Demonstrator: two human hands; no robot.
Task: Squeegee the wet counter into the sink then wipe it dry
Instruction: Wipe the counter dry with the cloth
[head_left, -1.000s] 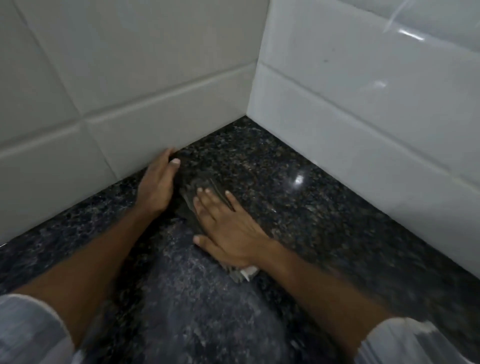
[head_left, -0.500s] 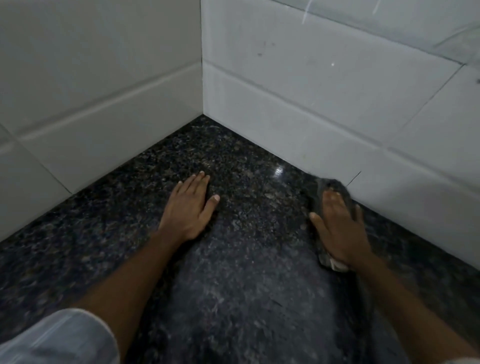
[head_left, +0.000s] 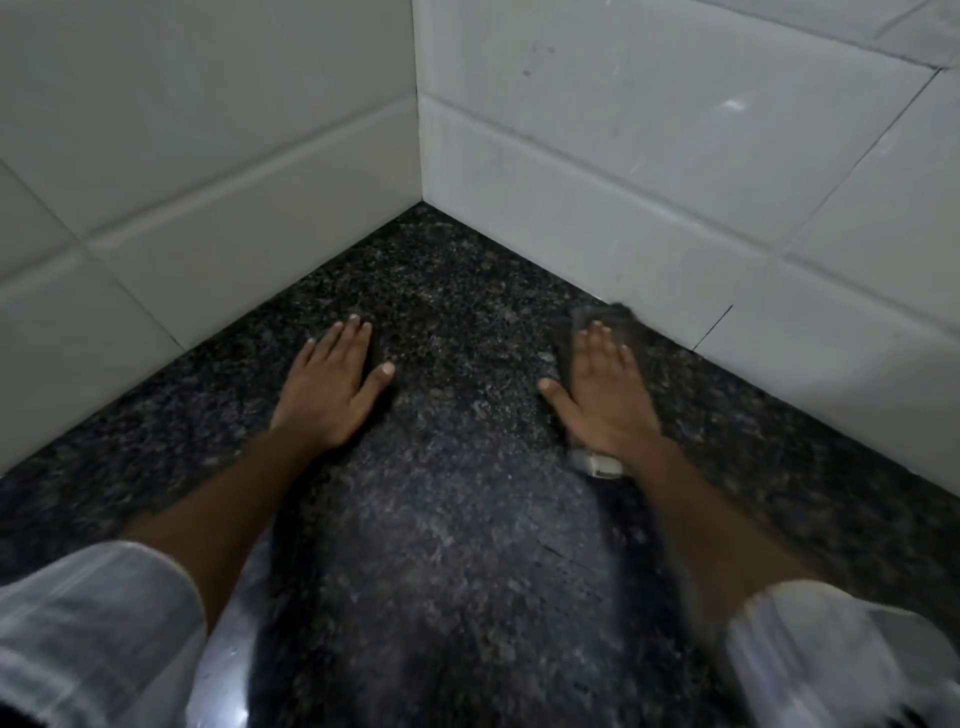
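The counter (head_left: 457, 519) is dark speckled granite that runs into a tiled corner. My right hand (head_left: 605, 395) lies flat on a dark grey cloth (head_left: 605, 318) and presses it onto the counter close to the right wall. The cloth shows past my fingertips, and its pale tag (head_left: 597, 464) sticks out by my wrist. My left hand (head_left: 332, 387) rests flat on the bare granite with fingers spread and holds nothing. A duller, streaked patch of counter lies between my forearms. Neither a squeegee nor a sink is in view.
White tiled walls (head_left: 675, 156) rise on the left and right and meet at the corner (head_left: 420, 200) just beyond my hands. My light sleeves (head_left: 93, 623) fill the bottom corners of the view.
My right hand slid the cloth from beside my left hand over to the right wall, then a little back toward the middle. My left hand came off the left wall and lies flat.
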